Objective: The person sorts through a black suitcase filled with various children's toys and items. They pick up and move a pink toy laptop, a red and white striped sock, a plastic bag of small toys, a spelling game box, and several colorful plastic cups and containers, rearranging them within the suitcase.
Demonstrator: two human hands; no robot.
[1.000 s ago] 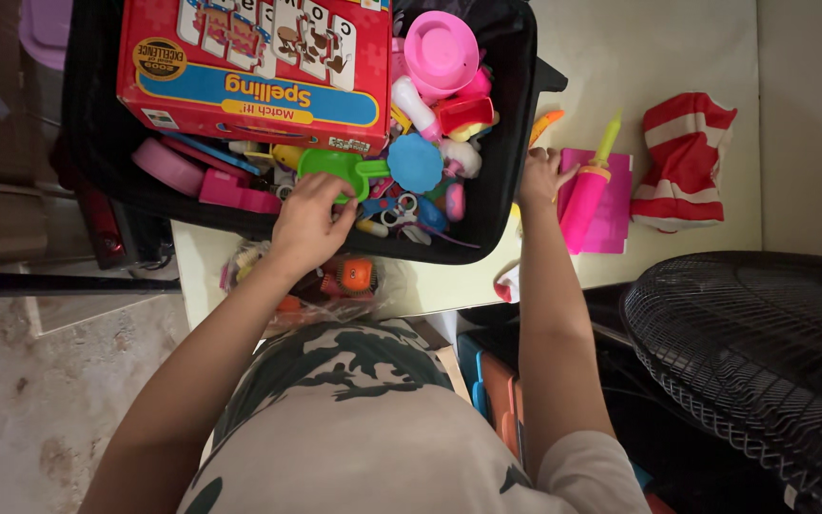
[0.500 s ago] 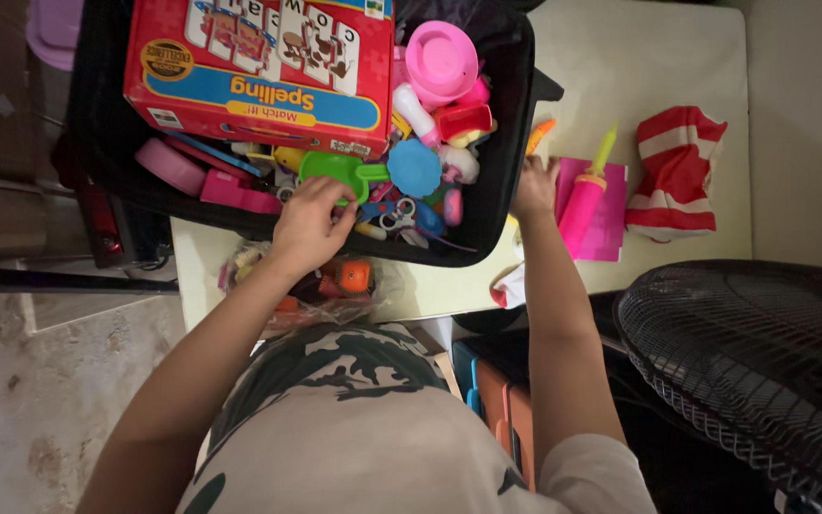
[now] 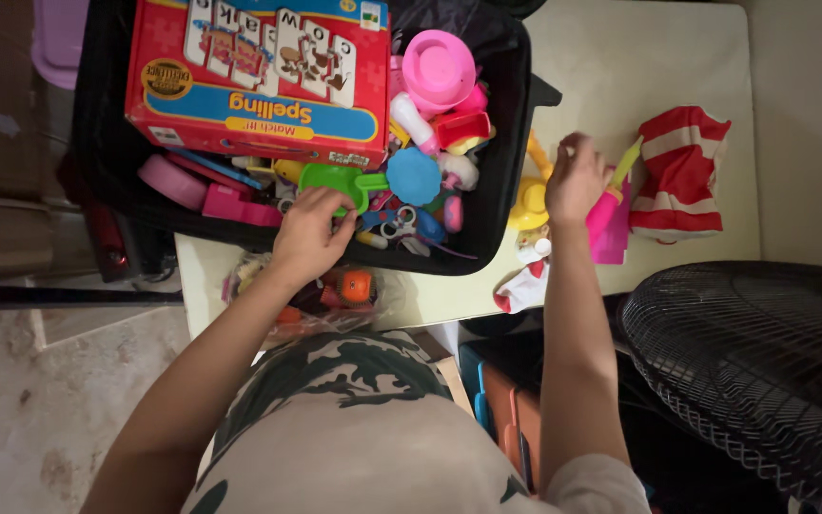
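My left hand (image 3: 311, 233) lies over the near rim of a black fabric bin (image 3: 511, 114) full of toys. Its curled fingers touch the small toys just below a green scoop (image 3: 333, 178), and the fingertips are partly hidden. My right hand (image 3: 577, 176) hovers with curled fingers over a pink pump toy (image 3: 607, 211) lying on a pink sheet (image 3: 613, 243) on the cream table (image 3: 639, 67). I cannot tell whether it grips the pump. A yellow toy (image 3: 530, 205) lies just left of that hand.
A red game box (image 3: 259, 81) lies on top in the bin, beside a pink cup (image 3: 440, 67) and a blue disc (image 3: 414, 176). A red-and-white striped cloth (image 3: 682, 171) lies at the right. A black fan grille (image 3: 753, 371) stands at the lower right. A clear bag of toys (image 3: 335, 286) lies near my body.
My right hand has lifted off the table beside the bin and moved right, over the pink pump, uncovering the yellow toy. My left hand has stayed put.
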